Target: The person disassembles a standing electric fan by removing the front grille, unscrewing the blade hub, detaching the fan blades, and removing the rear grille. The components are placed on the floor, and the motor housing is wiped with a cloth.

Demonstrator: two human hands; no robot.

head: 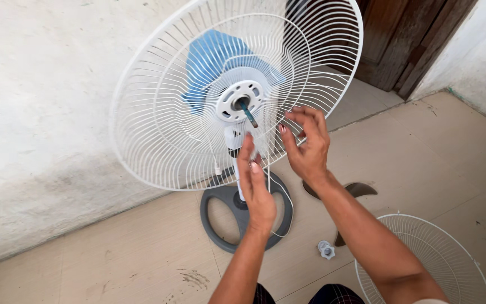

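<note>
A white wire rear fan guard [158, 112] stands on a pedestal fan with a blue motor housing [212, 56] behind it and a bare shaft [248, 114] at the hub. My left hand [256, 183] is raised below the hub, fingers together, touching the lower wires. My right hand [306, 143] is at the guard's lower right, its fingertips pinching the wires. Neither hand holds a loose object.
The fan's dark grey round base [220, 222] sits on the tiled floor. A dark fan blade [361, 188] lies behind my right arm, a small clear cap [326, 249] beside it. The front guard [451, 253] lies at lower right. A white wall is left, a wooden door [406, 39] behind.
</note>
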